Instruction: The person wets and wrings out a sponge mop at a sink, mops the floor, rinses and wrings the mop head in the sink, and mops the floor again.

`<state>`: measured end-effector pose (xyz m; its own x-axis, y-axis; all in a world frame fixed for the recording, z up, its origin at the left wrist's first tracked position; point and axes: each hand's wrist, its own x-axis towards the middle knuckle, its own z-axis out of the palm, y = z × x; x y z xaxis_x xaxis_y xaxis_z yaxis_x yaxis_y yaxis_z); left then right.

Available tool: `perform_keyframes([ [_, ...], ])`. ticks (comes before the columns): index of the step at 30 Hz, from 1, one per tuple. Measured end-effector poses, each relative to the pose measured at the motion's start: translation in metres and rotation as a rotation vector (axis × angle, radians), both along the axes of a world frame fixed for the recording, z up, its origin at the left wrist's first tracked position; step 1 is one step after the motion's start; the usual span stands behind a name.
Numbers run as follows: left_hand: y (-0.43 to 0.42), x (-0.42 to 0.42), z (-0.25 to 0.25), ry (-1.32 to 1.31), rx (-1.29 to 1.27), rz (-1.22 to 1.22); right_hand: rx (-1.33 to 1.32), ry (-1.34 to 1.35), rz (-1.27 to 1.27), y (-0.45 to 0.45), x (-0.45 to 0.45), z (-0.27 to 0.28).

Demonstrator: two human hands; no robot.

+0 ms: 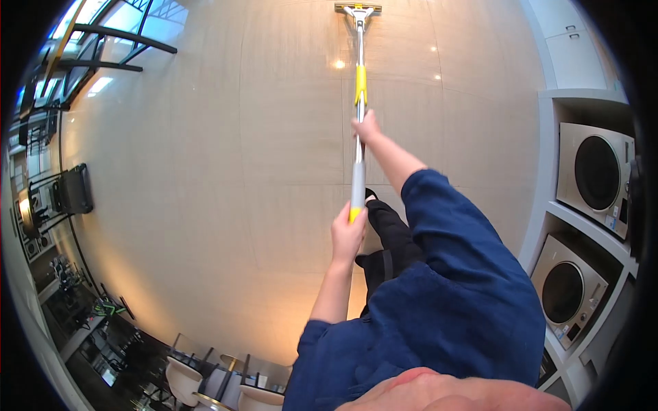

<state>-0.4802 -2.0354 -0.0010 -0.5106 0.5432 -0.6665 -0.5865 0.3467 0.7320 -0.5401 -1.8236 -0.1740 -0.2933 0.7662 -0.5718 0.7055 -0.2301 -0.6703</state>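
Note:
A sponge mop (360,48) with a silver pole and yellow and grey grips stretches away from me. Its wide head (358,8) rests on the tiled floor (288,130) at the top of the view. My left hand (348,236) is wrapped round the yellow end of the handle, close to my body. Farther up, my right hand (368,127) grips the metal pole just below the upper yellow sleeve. Both hands are closed on the mop, and some fingers are hidden behind it.
On the right, two front-loading machines (596,171) with round dark doors sit in white shelving (546,157). Black-framed furniture (123,34) stands at upper left, a black chair (74,188) at left. White chairs (184,380) are at lower left. My dark shoe (371,194) is near the pole.

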Motion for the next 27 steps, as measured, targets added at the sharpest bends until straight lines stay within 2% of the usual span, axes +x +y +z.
perform_keyframes([
  [2,0.027,-0.011,0.004,-0.033,0.012,-0.022,0.135,-0.186,0.121,0.047,-0.014,-0.014],
  [4,0.021,-0.001,0.005,0.022,-0.085,-0.113,0.041,-0.141,0.146,0.029,0.000,-0.028],
  [5,-0.015,0.021,-0.021,0.122,-0.129,-0.130,-0.043,-0.092,0.178,0.004,0.015,-0.035],
  [7,-0.111,0.063,-0.028,0.118,-0.379,-0.205,-0.058,-0.026,0.166,-0.093,0.066,-0.048],
  [8,-0.158,0.085,-0.008,0.087,-0.536,-0.199,-0.225,-0.154,0.289,-0.135,0.091,-0.005],
  [9,-0.204,0.112,0.010,0.100,-0.719,-0.211,-0.509,-0.187,0.304,-0.175,0.113,0.029],
  [11,-0.207,0.107,0.019,0.095,-0.735,-0.209,-0.543,-0.231,0.495,-0.260,0.161,0.059],
  [12,-0.208,0.104,0.025,0.088,-0.752,-0.207,-0.392,-0.134,0.472,-0.288,0.173,0.086],
  [13,-0.210,0.097,0.030,0.086,-0.769,-0.211,-0.391,-0.127,0.464,-0.287,0.165,0.081],
  [15,-0.212,0.090,0.043,0.066,-0.802,-0.215,-1.362,-0.082,-0.233,-0.270,0.144,0.069],
  [16,-0.212,0.089,0.050,0.051,-0.819,-0.219,-1.325,-0.077,-0.346,-0.259,0.128,0.072],
  [17,-0.209,0.084,0.051,0.047,-0.827,-0.221,-1.203,-0.041,-0.331,-0.248,0.113,0.075],
  [20,-0.205,0.074,0.052,0.020,-0.868,-0.229,-0.766,0.045,-0.393,-0.195,0.082,0.009],
  [22,-0.153,0.052,0.001,0.132,-0.639,-0.354,-0.576,0.120,-0.340,-0.110,0.060,-0.017],
  [23,-0.105,0.033,-0.011,0.191,-0.472,-0.350,-0.390,0.120,-0.364,-0.066,0.045,-0.030],
  [24,-0.058,0.014,-0.019,0.187,-0.351,-0.369,-0.269,0.110,-0.334,-0.021,0.035,-0.028],
  [25,-0.013,-0.002,-0.020,0.102,-0.176,-0.275,-0.141,0.152,-0.288,0.018,0.026,-0.019],
  [26,0.026,-0.016,-0.014,0.183,-0.114,-0.312,0.010,0.078,-0.244,0.055,0.021,-0.035],
  [27,0.041,-0.018,-0.012,0.175,-0.115,-0.311,0.166,-0.100,-0.189,0.079,0.019,-0.027],
])
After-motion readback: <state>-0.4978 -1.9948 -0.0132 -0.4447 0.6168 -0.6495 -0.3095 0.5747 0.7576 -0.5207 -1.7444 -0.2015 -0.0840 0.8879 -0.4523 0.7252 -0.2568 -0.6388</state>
